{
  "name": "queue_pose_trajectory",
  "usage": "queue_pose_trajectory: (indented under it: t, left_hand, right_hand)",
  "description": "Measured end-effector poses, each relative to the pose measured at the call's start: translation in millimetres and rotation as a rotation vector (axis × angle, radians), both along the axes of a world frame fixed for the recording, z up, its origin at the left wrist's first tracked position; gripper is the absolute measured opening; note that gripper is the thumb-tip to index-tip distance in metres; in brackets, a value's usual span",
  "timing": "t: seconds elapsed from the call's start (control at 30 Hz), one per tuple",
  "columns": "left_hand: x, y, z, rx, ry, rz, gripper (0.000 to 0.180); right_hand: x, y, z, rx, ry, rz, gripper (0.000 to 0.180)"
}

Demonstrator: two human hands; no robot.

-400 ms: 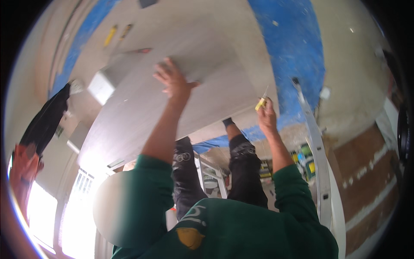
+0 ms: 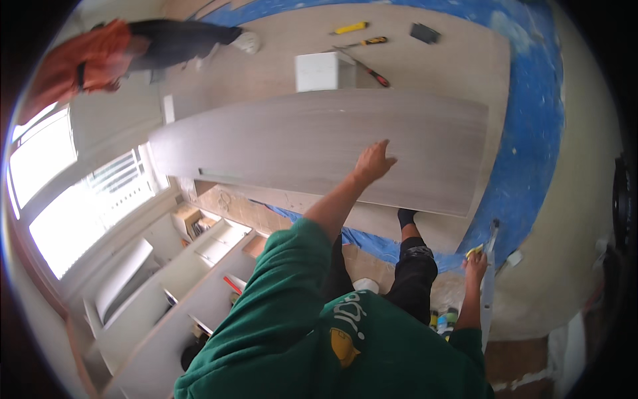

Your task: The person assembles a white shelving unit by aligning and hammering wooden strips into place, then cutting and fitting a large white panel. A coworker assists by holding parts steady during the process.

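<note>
A long grey-brown panel (image 2: pixel 266 133) lies across the view in front of me. My left hand (image 2: pixel 374 163) is over its near right part, thumb and forefinger stretched apart, holding nothing; I cannot tell if it touches the surface. My right hand (image 2: pixel 474 265), low at the right beside a metal ladder rail (image 2: pixel 489 292), is closed around a small yellow tool (image 2: pixel 474 251). Its thin pointed tip shows in the earlier head picture but not clearly now. My socked foot (image 2: pixel 406 218) is by the panel's near edge.
Beyond the panel are a white box (image 2: pixel 316 72), a red-and-black-handled saw (image 2: pixel 379 78), a yellow-and-black-handled tool (image 2: pixel 373 41), a yellow knife (image 2: pixel 351 28) and a dark block (image 2: pixel 425 33). Blue sheeting (image 2: pixel 525 159) borders the right. Another person (image 2: pixel 100 60) stands far left; cabinets (image 2: pixel 193 266) stand near left.
The view has turned, so the panel now lies crosswise. My left hand's spread fingers have drawn in somewhat. My right hand has moved away from the panel toward the ladder, keeping the yellow tool.
</note>
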State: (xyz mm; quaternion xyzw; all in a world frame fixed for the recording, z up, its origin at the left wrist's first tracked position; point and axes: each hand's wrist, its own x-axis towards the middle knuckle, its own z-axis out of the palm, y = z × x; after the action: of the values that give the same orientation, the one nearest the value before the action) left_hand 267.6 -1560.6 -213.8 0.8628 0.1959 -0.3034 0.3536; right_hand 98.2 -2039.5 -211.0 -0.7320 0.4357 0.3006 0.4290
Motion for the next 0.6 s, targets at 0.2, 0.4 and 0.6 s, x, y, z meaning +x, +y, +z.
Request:
queue_pose_trajectory:
  t: [0.2,0.4,0.6]
  left_hand:
    - [-195,85,71,-0.098,0.088,0.251,0.066]
    - [-307,149,164,-0.503,0.237,0.594,0.081]
    - [-324,256,277,-0.907,0.136,0.946,0.083]
  right_hand:
    - [-28,46,39,-0.11,-0.083,0.567,0.027]
    - [-5,310,218,0.28,-0.058,0.38,0.024]
    - [-46,563,303,0.576,-0.069,0.824,0.027]
